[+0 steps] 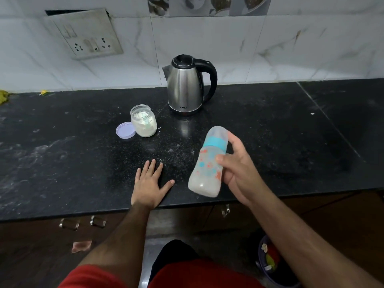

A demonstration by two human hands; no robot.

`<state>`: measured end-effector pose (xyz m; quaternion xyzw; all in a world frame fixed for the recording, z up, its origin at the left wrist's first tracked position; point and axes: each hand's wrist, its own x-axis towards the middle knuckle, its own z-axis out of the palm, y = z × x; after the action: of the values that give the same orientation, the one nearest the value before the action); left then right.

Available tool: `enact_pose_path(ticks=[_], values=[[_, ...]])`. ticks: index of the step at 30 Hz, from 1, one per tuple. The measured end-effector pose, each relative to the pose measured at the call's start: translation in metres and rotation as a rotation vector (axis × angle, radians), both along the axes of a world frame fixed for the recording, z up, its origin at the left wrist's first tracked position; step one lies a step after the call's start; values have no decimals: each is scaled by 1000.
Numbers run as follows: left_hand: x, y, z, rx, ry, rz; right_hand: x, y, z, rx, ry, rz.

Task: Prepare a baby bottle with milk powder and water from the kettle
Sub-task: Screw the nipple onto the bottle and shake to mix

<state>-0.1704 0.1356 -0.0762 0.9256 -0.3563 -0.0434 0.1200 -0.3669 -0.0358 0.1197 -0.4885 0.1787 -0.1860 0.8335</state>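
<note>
My right hand (234,169) grips a baby bottle (207,163) with a teal collar and clear cap, held tilted above the front of the black counter (62,163). Cloudy milky liquid fills its lower part. My left hand (149,181) lies flat on the counter, palm down and fingers spread, holding nothing. A steel kettle (186,86) with a black handle stands at the back, lid closed. An open jar of milk powder (143,120) stands left of the kettle, its lilac lid (125,130) lying beside it.
Powder specks dust the counter between jar and bottle. A tiled wall with a socket panel (87,36) rises behind. Drawer handles (83,222) sit under the counter edge, and a bin (274,262) with scraps stands on the floor at lower right.
</note>
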Motion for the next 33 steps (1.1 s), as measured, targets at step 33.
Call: enact_pose_path(ticks=[33], values=[[-2, 0, 7, 14, 23, -6, 7, 10, 0, -110, -10, -30]])
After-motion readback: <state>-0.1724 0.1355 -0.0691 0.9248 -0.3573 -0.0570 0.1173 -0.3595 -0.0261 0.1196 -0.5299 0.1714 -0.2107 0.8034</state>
